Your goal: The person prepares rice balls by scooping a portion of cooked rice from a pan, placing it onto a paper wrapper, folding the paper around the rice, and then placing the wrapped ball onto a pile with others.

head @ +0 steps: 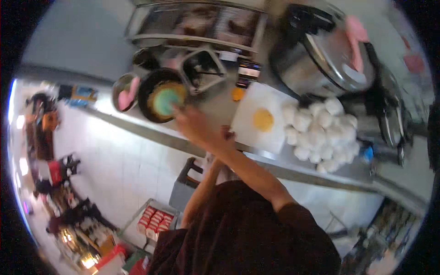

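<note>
My right hand (189, 120), blurred, reaches over the counter into a dark round bowl (146, 99). Its fingers appear closed on the edge of a turquoise round utensil (166, 102), with a yellowish content around it. My left hand (227, 132) is mostly hidden behind the right forearm; only fingertips show beside the left edge of a white sheet (247, 110). What it holds cannot be made out. A flat yellow disc (263, 120) lies on the sheet. Right of that, a pile of white round pieces (318, 130) sits on the counter.
Behind the bowl stand a square metal container (202, 70) and a glass-fronted case (196, 24). A pot holding a pink utensil (127, 94) is at the left. A large steel cooker (319, 58) fills the back right. Below the counter are a grey crate (184, 189) and red-and-white boxes (154, 220).
</note>
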Demonstrator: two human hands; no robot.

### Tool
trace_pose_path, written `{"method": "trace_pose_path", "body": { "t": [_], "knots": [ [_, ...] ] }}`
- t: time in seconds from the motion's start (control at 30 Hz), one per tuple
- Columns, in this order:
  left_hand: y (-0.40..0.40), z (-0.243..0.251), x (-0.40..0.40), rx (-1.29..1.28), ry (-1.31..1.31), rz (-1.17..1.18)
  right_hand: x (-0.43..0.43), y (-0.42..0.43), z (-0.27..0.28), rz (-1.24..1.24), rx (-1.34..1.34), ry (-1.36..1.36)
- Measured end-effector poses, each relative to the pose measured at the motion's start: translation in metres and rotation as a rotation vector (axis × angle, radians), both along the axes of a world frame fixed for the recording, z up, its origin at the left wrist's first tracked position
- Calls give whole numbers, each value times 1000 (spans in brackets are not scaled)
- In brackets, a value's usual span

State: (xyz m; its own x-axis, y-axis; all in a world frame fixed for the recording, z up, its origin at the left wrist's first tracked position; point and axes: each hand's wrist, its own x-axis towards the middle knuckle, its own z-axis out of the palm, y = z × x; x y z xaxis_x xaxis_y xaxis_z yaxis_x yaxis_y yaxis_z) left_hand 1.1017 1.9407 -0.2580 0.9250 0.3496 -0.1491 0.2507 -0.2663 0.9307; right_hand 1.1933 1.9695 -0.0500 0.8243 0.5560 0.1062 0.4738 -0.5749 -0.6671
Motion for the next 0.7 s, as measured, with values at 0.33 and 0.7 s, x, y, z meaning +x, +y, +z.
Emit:
{"method": "trace_pose_path", "body": {
  "t": [0.33,0.7],
  "knots": [
    [19,-25,-27,-209,-4,-204,-63,-99,-58,-278,296,-43],
    [13,58,13,26,-45,-472,-138,-249,-132,-607,-133,-17]
  ]
}}
